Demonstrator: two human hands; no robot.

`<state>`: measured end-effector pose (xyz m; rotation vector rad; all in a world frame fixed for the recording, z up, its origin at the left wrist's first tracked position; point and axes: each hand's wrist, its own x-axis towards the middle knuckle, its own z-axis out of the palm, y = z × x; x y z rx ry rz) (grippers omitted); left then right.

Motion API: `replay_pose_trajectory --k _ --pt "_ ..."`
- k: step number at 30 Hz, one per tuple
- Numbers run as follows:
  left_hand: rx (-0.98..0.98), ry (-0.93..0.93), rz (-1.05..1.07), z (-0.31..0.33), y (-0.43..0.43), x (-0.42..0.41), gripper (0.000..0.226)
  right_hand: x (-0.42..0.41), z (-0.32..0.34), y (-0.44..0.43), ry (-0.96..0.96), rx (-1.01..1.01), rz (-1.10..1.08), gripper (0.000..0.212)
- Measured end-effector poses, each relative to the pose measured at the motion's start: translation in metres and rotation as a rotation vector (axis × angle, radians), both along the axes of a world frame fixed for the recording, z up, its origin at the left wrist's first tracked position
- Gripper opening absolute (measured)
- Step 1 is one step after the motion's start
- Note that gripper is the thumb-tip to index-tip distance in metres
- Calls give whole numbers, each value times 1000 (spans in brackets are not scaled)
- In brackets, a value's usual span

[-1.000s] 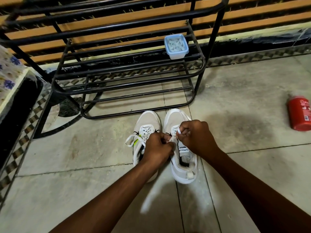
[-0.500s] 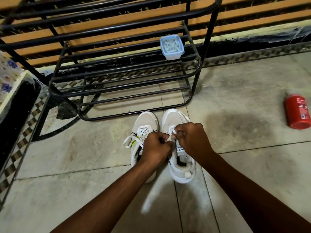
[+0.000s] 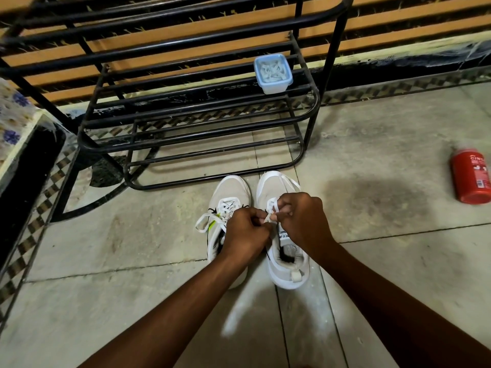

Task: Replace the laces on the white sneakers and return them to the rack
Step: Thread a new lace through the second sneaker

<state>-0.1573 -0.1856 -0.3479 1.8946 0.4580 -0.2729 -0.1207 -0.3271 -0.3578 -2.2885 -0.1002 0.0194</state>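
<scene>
Both hands are on the right sneaker (image 3: 277,185), on the floor just before the rack (image 3: 202,135). Left hand (image 3: 245,232) and right hand (image 3: 303,221) each pinch the lace (image 3: 274,205), fingers curled tight. It looks like the knot-tying step. Next: cinch it, then shelve the pair.

White sneakers (image 3: 230,191) upright, side by side on floor at rack's (image 3: 316,102) front edge, toes twd it; L one's white laces (image 3: 228,207) threaded, ends loose.

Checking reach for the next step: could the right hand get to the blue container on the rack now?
Probably yes, once freed: the right hand pinches the lace now. The blue container stands on an open shelf of the rack, with nothing visible in between.
</scene>
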Motion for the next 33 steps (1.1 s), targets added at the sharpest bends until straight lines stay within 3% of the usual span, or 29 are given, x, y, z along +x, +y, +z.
replay_pose_trajectory --k 6,11,17,20,23,27,29,33 --pt "9 9 -12 -1 0 3 33 1 0 -9 -53 71 -23 24" --pt "13 0 -32 -2 -1 3 27 -1 -1 -2 -67 4 -31 34" --pt "42 -79 -34 -10 0 5 19 -11 -3 -8 -77 166 -87 15" --pt "66 -126 -56 -10 -3 8 17 -27 -8 -9 -90 251 -134 21" --pt "89 -162 -47 -7 -3 12 20 -35 -21 -15 -220 159 -44 23" --pt "132 -255 25 9 3 12 29 -34 -32 -25 -224 64 -28 26" --pt "69 -365 95 25 11 15 27 -36 -34 -25 -248 82 -27 29" --pt "-388 -328 280 54 22 34 28 -39 -35 -22 -255 109 -36 30"
